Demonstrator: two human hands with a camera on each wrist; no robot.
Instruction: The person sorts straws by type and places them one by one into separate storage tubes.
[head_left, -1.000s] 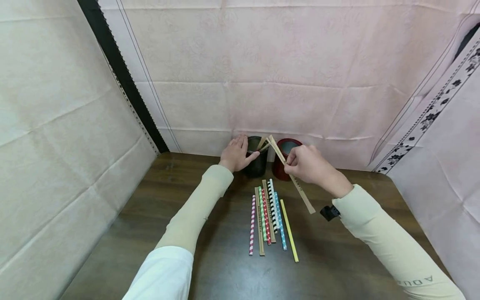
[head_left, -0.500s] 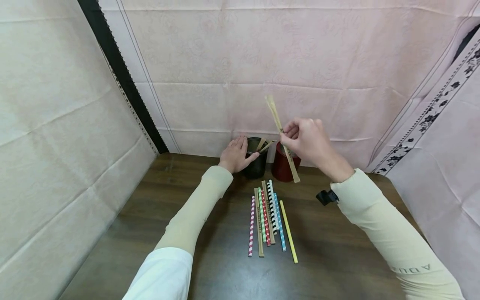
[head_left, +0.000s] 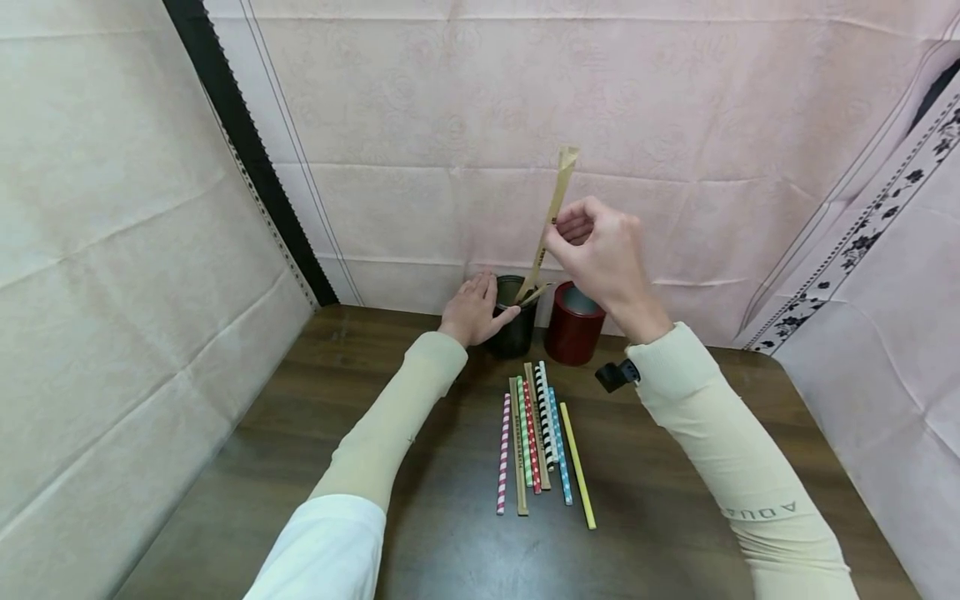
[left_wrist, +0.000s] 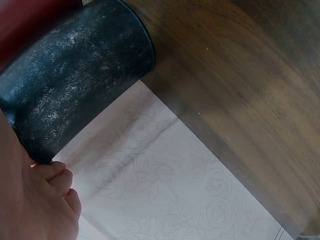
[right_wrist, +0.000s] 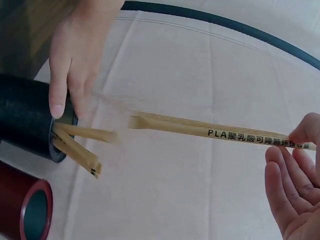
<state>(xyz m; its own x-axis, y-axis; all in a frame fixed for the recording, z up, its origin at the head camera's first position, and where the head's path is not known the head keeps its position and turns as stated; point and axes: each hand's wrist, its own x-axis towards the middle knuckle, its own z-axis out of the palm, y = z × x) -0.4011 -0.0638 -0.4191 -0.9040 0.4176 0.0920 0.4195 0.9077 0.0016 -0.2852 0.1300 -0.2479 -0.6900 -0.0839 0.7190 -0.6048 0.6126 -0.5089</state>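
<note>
In the head view, my left hand [head_left: 474, 312] lies against the left side of the black cup [head_left: 513, 333], thumb across its near rim and fingers along its far left side. Two paper-wrapped straws [right_wrist: 82, 142] lean out of this cup in the right wrist view. Between thumb and fingertips, my right hand [head_left: 600, 250] pinches another paper-wrapped straw [head_left: 557, 196] with black printing. It tilts above the black cup; in the right wrist view its lower end hangs apart from the rim. Beside the black cup stands a red cup [head_left: 574, 333].
Several straws lie side by side on the brown wooden table [head_left: 315, 467], among them a yellow straw [head_left: 577, 467], a pink striped straw [head_left: 503, 454] and a wrapped straw [head_left: 519, 450]. Pale cloth [head_left: 375, 125] hangs behind and at both sides.
My right hand has risen and moved left with the wrapped straw. The straw has swung from leaning left to leaning right, above the black cup. My left hand has stayed put.
</note>
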